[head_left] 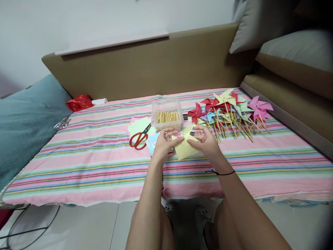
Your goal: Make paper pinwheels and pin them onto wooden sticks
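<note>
A pale yellow sheet of paper (185,150), partly folded into a pinwheel, is held up between both hands. My left hand (166,141) pinches its left side, thumb pressed near the middle. From the right, my right hand (206,140) grips it, thumb also near the centre. Just behind stands a clear plastic box (166,106) with many thin wooden sticks (168,117) in it. Scissors with red handles (139,139) lie left of the hands, partly on light green paper (137,126). A blue packet (153,140) is partly hidden behind my left hand.
Many finished paper pinwheels (225,99) on sticks lie heaped at the right. A striped cloth (91,173) covers the seat. A red plastic bag (79,103) and a white roll (99,101) lie at the back left, near a blue cushion (33,114).
</note>
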`<state>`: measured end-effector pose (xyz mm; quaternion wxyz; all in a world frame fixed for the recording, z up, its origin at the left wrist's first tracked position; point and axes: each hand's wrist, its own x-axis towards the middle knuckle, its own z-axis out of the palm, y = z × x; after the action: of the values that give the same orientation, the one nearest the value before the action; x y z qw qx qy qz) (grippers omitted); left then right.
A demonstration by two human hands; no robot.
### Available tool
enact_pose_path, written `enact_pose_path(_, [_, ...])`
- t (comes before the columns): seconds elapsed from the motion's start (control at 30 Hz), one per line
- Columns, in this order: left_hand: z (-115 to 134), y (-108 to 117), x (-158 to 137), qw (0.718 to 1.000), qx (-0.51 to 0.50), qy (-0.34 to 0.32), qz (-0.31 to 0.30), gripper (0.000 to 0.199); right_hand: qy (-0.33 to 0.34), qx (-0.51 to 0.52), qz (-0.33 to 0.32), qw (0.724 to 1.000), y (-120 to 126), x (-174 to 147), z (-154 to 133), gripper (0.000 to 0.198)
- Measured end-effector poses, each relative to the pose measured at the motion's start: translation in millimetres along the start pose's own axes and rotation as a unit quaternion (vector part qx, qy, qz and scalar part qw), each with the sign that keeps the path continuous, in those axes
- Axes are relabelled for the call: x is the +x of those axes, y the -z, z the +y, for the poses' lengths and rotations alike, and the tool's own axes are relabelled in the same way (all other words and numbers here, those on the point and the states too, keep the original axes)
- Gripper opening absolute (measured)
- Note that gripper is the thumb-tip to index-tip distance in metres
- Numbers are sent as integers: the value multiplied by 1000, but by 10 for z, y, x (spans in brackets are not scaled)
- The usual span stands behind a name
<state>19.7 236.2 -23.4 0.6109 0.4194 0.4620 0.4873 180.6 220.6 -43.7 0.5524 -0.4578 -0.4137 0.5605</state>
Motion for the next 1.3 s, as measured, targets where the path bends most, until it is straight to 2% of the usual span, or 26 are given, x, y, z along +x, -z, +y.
enact_pose_path(0.13, [-31,-33,-17,999,4,19,31,74,4,9,-11,1000,0,-6,4,60])
enact_pose_path(0.3, [-42,-86,-39,999,-11,23,33,81,12,11,-4,1000,-13,-6,-4,61])
enact_pose_path(0.53, [-40,-113,-44,996,60,-20,63,68,15,-1,-4,1000,-61,-28,-25,62])
enact_pose_path(0.83, [-68,-110,-5,986,105,-80,99,65,33,-18,-11,999,-54,-27,13,59])
enact_pose_path(1.13, [-77,-81,-7,980,144,-112,82,68,30,-35,-10,999,-54,-34,2,56])
enact_pose_path(1.3, [-49,-79,-27,991,103,-71,41,70,19,-26,18,999,-59,-26,3,56])
